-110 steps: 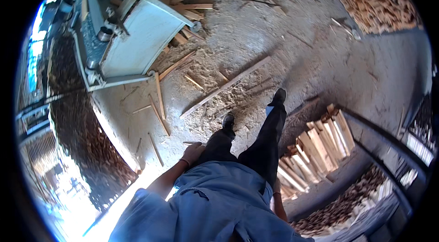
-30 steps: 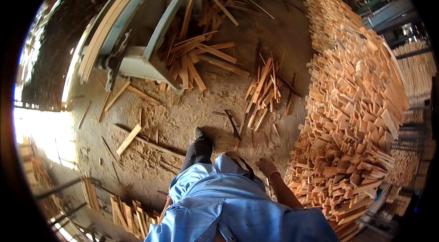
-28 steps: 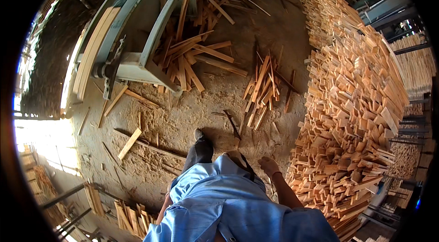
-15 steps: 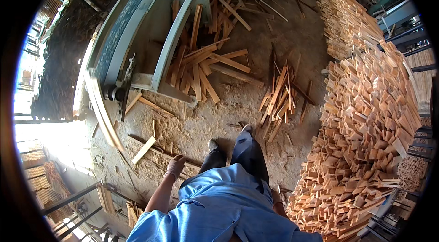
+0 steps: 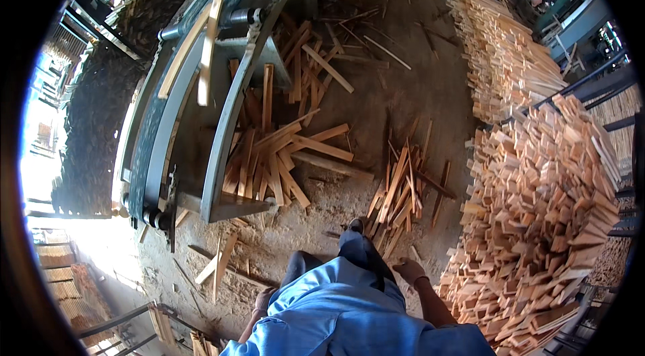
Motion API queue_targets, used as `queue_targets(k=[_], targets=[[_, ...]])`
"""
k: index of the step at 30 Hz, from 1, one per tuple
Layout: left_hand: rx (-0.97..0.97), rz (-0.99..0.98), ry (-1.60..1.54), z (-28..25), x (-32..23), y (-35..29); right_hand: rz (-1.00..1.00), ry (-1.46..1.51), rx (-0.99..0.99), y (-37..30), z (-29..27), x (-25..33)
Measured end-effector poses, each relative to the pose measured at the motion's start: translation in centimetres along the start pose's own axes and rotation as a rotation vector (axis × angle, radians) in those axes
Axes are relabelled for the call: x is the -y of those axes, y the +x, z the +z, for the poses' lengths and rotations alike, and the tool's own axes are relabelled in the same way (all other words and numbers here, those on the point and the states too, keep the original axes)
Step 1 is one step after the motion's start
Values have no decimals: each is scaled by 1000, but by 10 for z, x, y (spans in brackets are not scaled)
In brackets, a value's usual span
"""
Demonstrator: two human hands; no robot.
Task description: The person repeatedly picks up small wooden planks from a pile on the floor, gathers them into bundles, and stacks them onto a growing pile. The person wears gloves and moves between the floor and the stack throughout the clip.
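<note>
My left hand [image 5: 264, 298], in a pale glove, hangs beside my left hip with its fingers curled in; nothing shows in it. A long thin wood strip [image 5: 232, 267] on the floor ends close to it. My right hand [image 5: 408, 270] hangs at my right side, empty, its fingers loosely bent and partly apart. It is nearest to a loose heap of wood sticks [image 5: 402, 181] ahead of my feet. Two wood strips, one pale [image 5: 209, 53] and one beside it [image 5: 183, 53], lie on the conveyor [image 5: 156, 134] at the front left.
The conveyor's metal side rail [image 5: 232, 114] stands left of a scattered wood pile [image 5: 275, 164]. Along the right rises a tall stack of wood pieces [image 5: 537, 221], with another stack [image 5: 500, 53] beyond. Black metal rails [image 5: 117, 319] stand at the lower left. Wood chips cover the floor.
I have stepped forward, towards the conveyor and heap. My right hand has swung out into plain view; my left has drawn back. The strips at the conveyor's near end have dropped off it.
</note>
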State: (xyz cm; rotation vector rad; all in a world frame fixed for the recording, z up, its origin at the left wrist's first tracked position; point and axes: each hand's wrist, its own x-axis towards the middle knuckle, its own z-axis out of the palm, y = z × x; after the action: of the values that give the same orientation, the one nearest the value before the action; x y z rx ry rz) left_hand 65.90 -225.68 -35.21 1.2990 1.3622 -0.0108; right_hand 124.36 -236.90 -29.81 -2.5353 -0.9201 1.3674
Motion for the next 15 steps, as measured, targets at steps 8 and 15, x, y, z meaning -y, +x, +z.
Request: queue_targets(k=[8, 15], targets=[[-4, -278, 124, 14, -88, 46, 105, 414, -112, 86, -157, 77], [172, -146, 394, -21, -204, 178, -174, 98, -337, 128, -117, -38]])
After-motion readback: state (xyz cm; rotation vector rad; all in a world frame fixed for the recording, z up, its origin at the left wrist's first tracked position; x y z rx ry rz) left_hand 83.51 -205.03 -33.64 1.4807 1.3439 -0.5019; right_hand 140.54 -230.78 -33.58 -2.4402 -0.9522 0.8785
